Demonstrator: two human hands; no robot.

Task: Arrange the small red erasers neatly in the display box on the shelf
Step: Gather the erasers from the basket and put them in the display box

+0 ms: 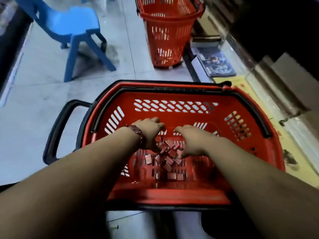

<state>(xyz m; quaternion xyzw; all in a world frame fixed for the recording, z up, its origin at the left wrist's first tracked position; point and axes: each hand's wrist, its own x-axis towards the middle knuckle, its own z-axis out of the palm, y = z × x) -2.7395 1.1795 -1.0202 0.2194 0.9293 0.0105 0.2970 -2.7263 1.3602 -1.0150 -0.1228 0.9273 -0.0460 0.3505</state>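
A loose heap of several small red erasers (168,158) in shiny wrappers lies on the floor of a red shopping basket (172,99) right below me. Both my hands reach down into the basket. My left hand (149,133), with a beaded bracelet on its wrist, sits palm down at the heap's left edge. My right hand (194,140) lies palm down on the heap's right edge. The fingers of both hands curl downward and are partly hidden, so I cannot tell whether they grip any erasers. No display box is in view.
A second, taller red basket (167,31) stands on the floor ahead. A blue plastic chair (74,31) stands at the upper left. Shelving with books (219,64) and brown boxes (279,78) runs along the right side.
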